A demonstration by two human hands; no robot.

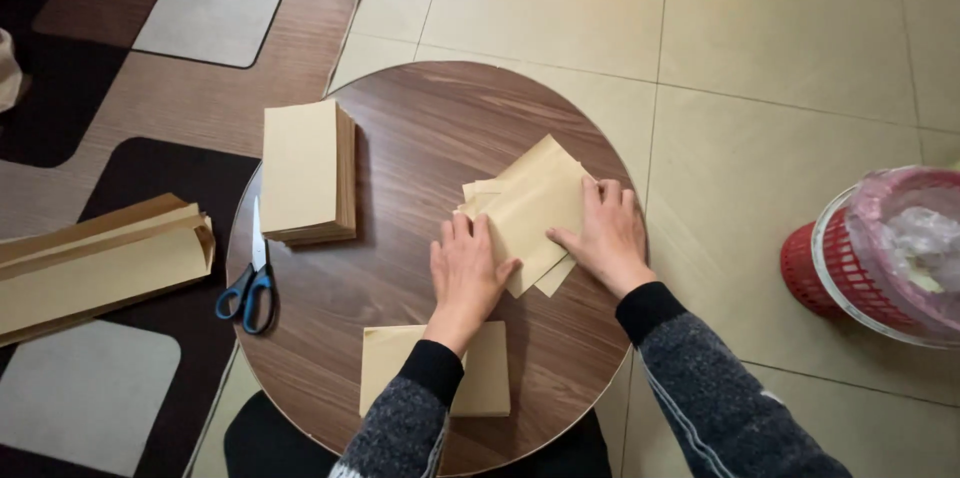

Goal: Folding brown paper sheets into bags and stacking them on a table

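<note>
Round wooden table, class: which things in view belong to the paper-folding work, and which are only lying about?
In use: left hand, right hand, folded tan paper, paper stack, flat tan piece, round wooden table.
Lying about: scissors, long paper bundle, red basket, rug.

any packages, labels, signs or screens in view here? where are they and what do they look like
No labels, signs or screens show.
Paper bag: table middle, under left hand and right hand; flat, tan.
Bag stack: table's far left; tall, tan.
Small stack: near edge; tan rectangle.
Long sheets: on the rug, left; folded, tan.
Plastic bag: lines a red basket, right; pink.
</note>
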